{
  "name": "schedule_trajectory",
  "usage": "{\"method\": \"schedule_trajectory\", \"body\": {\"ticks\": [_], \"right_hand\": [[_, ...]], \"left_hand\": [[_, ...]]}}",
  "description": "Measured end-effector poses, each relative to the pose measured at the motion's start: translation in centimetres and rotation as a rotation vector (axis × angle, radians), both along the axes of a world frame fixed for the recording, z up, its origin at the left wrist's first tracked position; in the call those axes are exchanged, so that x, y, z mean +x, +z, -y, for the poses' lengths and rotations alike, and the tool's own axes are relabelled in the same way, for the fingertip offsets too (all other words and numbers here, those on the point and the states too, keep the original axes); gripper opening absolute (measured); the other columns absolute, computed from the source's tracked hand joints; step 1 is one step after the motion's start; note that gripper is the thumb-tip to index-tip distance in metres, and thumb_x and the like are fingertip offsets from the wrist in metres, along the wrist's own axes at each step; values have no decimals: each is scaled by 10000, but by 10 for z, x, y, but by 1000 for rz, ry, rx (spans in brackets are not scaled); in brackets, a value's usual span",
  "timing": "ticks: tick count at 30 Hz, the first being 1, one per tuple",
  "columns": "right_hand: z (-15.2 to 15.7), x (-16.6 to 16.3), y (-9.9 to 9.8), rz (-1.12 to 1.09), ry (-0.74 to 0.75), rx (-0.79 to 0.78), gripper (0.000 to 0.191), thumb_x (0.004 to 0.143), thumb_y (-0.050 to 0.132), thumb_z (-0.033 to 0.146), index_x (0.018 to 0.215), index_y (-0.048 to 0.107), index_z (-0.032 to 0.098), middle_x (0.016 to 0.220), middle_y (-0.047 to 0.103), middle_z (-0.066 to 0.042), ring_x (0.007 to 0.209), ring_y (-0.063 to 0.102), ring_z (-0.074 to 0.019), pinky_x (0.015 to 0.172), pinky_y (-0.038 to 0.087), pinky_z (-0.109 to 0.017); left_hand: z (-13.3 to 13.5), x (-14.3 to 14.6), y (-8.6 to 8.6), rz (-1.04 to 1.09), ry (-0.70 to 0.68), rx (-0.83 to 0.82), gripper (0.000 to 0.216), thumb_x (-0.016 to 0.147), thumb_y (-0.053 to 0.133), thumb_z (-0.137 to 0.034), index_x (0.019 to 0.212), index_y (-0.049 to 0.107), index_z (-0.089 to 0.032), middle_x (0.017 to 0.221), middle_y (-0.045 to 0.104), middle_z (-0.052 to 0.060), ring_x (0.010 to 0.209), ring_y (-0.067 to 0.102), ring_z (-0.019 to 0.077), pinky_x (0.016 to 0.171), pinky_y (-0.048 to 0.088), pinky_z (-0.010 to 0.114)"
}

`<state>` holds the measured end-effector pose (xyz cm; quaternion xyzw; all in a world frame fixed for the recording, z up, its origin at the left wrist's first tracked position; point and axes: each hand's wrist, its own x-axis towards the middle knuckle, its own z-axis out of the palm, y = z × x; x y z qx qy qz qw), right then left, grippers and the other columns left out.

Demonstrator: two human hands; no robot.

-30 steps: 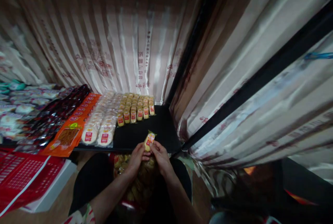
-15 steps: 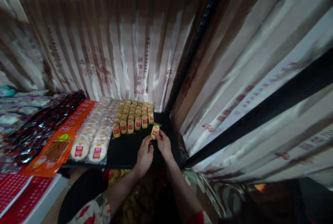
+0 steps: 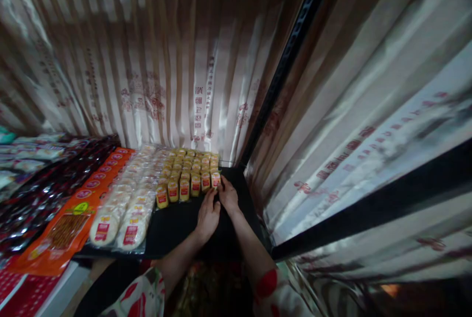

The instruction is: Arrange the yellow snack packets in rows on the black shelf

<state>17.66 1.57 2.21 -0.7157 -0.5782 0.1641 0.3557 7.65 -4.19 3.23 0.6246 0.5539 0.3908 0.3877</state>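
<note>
Rows of small yellow packaged cakes [image 3: 185, 188] with red-and-white labels stand on the black table. My right hand [image 3: 228, 195] has its fingertips and thumb against the right side of the front-row end cake packet [image 3: 216, 179]. Below that packet, my left hand [image 3: 208, 215] is at its lower front edge, fingers held together. Both hands appear to hold this one packet between them, though the exact contact of the fingertips is partly hidden.
Left of the cakes lie two rows of clear-wrapped round white flatbreads [image 3: 131, 231], an orange snack bag [image 3: 70, 226] and dark shiny packets [image 3: 44, 199]. Printed curtains [image 3: 177, 61] rise behind and at the right. A black table [image 3: 165, 231] edge faces me.
Both hands have carried the cake packet forward and slightly left, from in front of the rows to the right end of the front row. The view has shifted slightly.
</note>
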Motion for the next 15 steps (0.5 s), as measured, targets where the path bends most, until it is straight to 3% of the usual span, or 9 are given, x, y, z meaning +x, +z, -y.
{"method": "schedule_trajectory", "body": {"ticks": [15], "right_hand": [[0, -13, -12, -17, -21, 32, 359, 833, 427, 245, 1137, 595, 156, 1109, 634, -113, 1024, 579, -210, 915, 421, -332]], "left_hand": [[-4, -7, -21, 44, -32, 28, 466, 855, 344, -236, 1307, 428, -156, 1400, 407, 80, 1304, 341, 164, 1119, 218, 343]]}}
